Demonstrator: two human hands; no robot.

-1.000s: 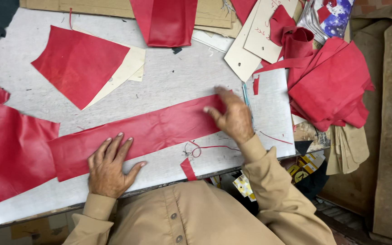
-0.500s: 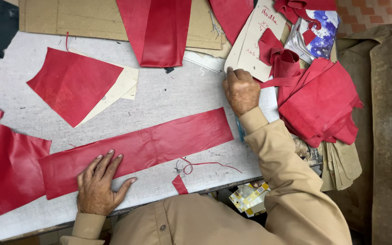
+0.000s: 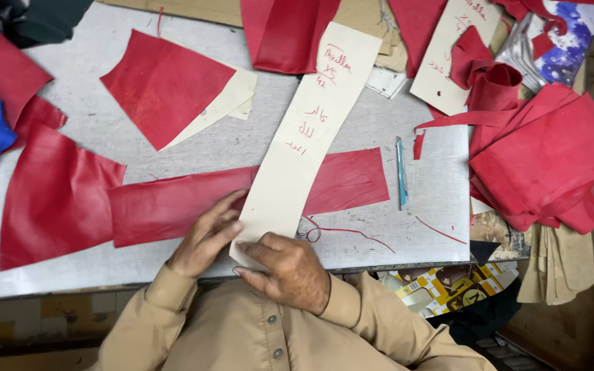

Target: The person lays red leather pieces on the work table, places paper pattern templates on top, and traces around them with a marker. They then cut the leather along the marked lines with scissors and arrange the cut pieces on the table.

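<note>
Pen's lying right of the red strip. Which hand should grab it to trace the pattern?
Probably the right hand: it is on the pen's side, with bare table between them. The left hand lies flat on the pattern and strip, so it can hold them down.

A long cream paper pattern (image 3: 309, 134) lies diagonally across a flat red leather strip (image 3: 173, 203).

Single head view, looking steeply down, close over worktable (image 3: 393, 240) near edge; no second view.
</note>
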